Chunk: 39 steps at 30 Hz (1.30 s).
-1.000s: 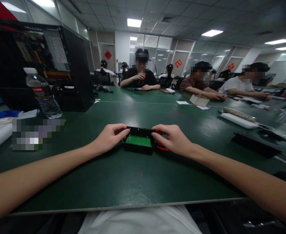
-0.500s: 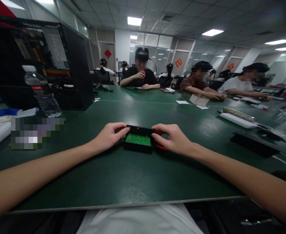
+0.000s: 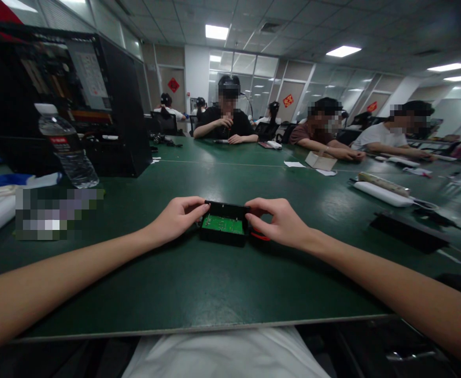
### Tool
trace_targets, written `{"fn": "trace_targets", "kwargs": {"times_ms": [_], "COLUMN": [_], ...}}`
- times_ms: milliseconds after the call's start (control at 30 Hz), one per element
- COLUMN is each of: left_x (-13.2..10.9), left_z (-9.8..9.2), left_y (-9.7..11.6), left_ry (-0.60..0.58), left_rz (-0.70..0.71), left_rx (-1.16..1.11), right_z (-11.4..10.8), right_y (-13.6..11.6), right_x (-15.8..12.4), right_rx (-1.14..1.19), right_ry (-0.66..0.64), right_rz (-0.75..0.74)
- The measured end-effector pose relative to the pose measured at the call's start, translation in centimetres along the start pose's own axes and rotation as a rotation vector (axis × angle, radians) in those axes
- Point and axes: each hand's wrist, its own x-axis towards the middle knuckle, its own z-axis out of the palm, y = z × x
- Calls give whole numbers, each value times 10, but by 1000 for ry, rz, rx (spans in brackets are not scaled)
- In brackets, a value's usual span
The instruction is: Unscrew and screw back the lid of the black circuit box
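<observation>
In front of me on the green table sits a small black plastic case [image 3: 222, 240] with a green circuit board [image 3: 223, 224] inside. Its black cover [image 3: 225, 209] is held tilted up along the far side of the case. My left hand [image 3: 183, 215] pinches the cover's left end between thumb and fingers. At the other end, my right hand [image 3: 279, 219] grips it the same way. Beneath the right fingers shows a red item [image 3: 259, 235], mostly hidden, so its kind is unclear.
An open computer case [image 3: 124, 110] and a water bottle [image 3: 68, 149] stand at the left. To the right lie a white power strip [image 3: 383, 194] and a flat black piece [image 3: 409, 231]. Farther off is a small box [image 3: 320, 159]. Several people sit around the table [image 3: 175, 294].
Almost nothing differs; both hands keep their hold on the black cover, and the view has shifted very slightly.
</observation>
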Motion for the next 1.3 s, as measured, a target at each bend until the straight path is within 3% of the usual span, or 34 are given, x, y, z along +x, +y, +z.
{"fn": "trace_targets", "kwargs": {"times_ms": [1300], "left_x": [2], "left_z": [0], "left_y": [0], "left_ry": [8], "left_rz": [9], "left_rx": [3], "right_z": [-2], "right_y": [-1], "right_x": [1], "right_rx": [-11], "right_ry": [-19], "right_rz": [-6]}}
